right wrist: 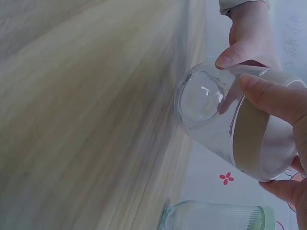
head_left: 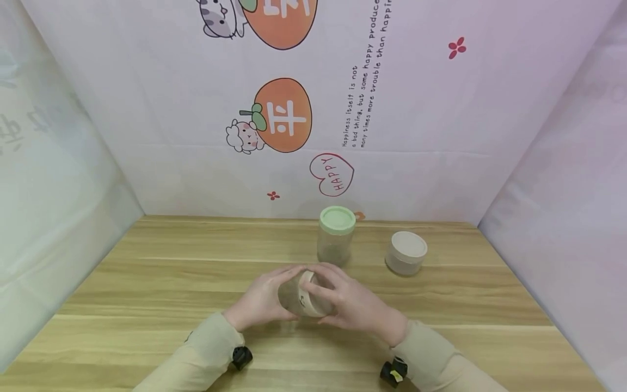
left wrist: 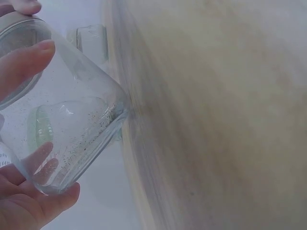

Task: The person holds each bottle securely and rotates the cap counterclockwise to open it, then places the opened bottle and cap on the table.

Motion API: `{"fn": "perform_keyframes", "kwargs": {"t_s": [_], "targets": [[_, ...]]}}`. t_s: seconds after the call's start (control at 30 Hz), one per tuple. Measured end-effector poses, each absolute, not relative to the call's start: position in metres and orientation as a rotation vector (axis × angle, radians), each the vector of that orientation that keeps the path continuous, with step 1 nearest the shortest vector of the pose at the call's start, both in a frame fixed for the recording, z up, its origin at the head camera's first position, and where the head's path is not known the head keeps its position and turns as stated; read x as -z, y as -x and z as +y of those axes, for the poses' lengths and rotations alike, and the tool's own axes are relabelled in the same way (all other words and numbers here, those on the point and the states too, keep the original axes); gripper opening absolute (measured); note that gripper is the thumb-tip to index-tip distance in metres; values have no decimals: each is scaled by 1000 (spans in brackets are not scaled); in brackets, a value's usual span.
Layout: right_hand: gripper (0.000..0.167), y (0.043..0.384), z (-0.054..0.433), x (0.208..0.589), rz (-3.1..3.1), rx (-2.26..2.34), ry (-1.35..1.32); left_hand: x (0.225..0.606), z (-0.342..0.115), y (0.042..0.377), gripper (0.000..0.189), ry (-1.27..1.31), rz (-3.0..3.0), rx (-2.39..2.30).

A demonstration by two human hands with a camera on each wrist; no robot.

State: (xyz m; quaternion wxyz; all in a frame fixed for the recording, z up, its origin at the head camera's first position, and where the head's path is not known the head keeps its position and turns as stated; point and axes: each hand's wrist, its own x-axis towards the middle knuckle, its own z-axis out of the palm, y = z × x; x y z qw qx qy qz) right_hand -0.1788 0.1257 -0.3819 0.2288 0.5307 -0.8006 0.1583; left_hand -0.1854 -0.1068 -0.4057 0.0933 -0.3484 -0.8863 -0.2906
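Note:
A clear glass jar (head_left: 289, 294) with a pale beige lid (right wrist: 252, 136) is tilted onto its side between my two hands, low over the wooden table. My left hand (head_left: 262, 302) grips the glass near the base, thumb below and fingers over the top. On the other end, my right hand (head_left: 360, 305) has its fingers and thumb curled round the lid. Small dark specks cling to the inside of the glass, as the left wrist view shows. Both palms are partly hidden.
A taller clear jar with a light green lid (head_left: 337, 219) stands behind my hands, near the back wall. To its right is a short, wide jar with a white lid (head_left: 409, 244). White printed cloth (head_left: 416, 163) walls the wood-grain table (head_left: 206, 261) at back and sides.

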Motion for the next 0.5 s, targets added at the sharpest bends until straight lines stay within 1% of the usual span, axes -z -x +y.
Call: {"fn": "perform_keyframes", "kwargs": {"t_s": [0.27, 0.4, 0.5], "targets": [[73, 183, 128, 384, -2117, -370, -1528, 405, -107, 185, 97, 1026, -2656, 854], [75, 185, 130, 384, -2122, -394, -1526, 404, -106, 185, 97, 1031, -2658, 840], [79, 183, 130, 384, -2173, -481, -1467, 404, -104, 186, 98, 1043, -2646, 832]]}}
